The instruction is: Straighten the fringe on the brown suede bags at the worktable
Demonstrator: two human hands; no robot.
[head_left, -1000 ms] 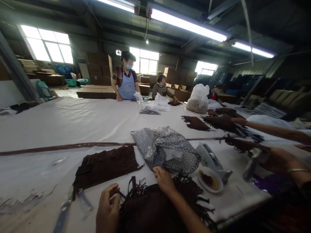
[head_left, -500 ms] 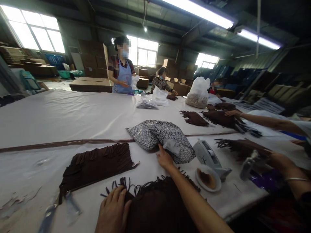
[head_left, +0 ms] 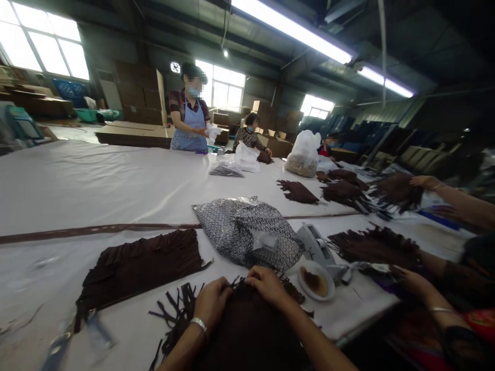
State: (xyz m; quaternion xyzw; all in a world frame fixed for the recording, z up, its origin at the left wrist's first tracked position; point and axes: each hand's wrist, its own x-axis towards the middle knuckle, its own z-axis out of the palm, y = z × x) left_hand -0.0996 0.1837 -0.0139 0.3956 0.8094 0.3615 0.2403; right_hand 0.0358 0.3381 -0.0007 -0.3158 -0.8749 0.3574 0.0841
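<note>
Nearest the camera, a dark brown fringed piece (head_left: pixel 247 335) lies at the front edge of the white table (head_left: pixel 96 185), its loose strips fanning out to the left. Both of the person's hands rest on its far edge, close together. The left hand (head_left: pixel 211 305), with a silver bracelet (head_left: pixel 199 324) at the wrist, has its fingers curled down onto the fabric; the right hand (head_left: pixel 266 285) does the same, fingers bent and pinching at the fringe. Whether either hand truly grips a strip or only presses on it cannot be told.

Just right of the right hand sits a small white dish (head_left: pixel 315 281) with something brown in it, and touching it behind is a grey tape dispenser (head_left: pixel 319 250). To the left, a second fringed brown panel (head_left: pixel 139 268) lies flat. Behind the hands a shiny patterned bag (head_left: pixel 247 232) rests crumpled. A long brown strip (head_left: pixel 96 230) runs across the table beyond it.

At the right, a co-worker's hand (head_left: pixel 410 281) reaches over another fringed piece (head_left: pixel 371 246). Farther on lie more brown pieces (head_left: pixel 297 191) and a full white plastic bag (head_left: pixel 303 154). At the far side stands a person in a blue apron (head_left: pixel 189 126), another person (head_left: pixel 249 138) beside them.
</note>
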